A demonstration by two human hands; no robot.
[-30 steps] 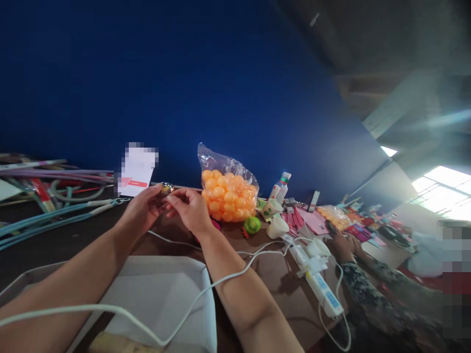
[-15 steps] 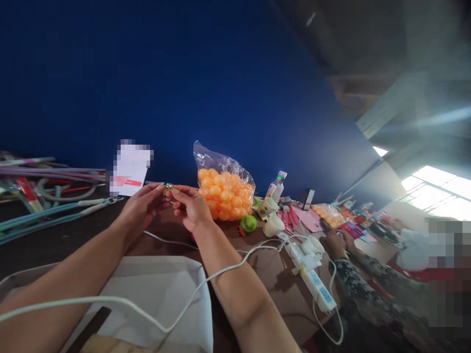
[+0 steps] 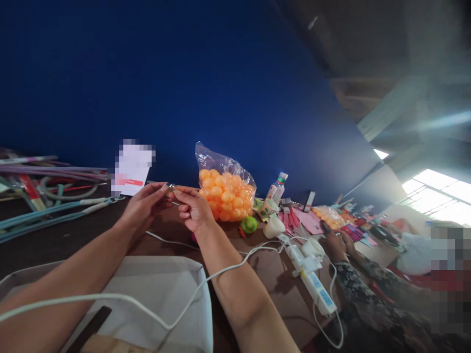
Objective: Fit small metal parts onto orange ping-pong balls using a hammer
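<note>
Left hand point(image 3: 147, 203) and right hand point(image 3: 194, 208) meet in front of me in the head view, each nearly closed, thumb and forefinger pinched on the same small shiny piece point(image 3: 171, 187) (too tiny at this size for me to say what it is). I hold it up between my 2 hands, to the left of a clear plastic bag point(image 3: 211, 156) filled with orange balls point(image 3: 225, 196). Beyond my left hand a white panel point(image 3: 128, 169), partly blurred out, leans near the blue wall point(image 3: 165, 88), and blue cords point(image 3: 55, 216) lie further left.

Below my arms sits a pale tray point(image 3: 172, 277), with a dark strip point(image 3: 90, 328) at its near end. A white cable point(image 3: 169, 327) loops over the tray and crosses in front of my right forearm point(image 3: 237, 289). To the right of the bag are a round green thing point(image 3: 249, 224), 2 cups, the nearer a white cup point(image 3: 274, 227) and the other a patterned cup point(image 3: 268, 208), and a bottle point(image 3: 280, 185) behind them. Pink sheets point(image 3: 309, 221) lie past those, with a white power strip point(image 3: 319, 290) nearer me. At far right a co-worker's hands point(image 3: 335, 246) show, with camouflage sleeves point(image 3: 355, 289).
</note>
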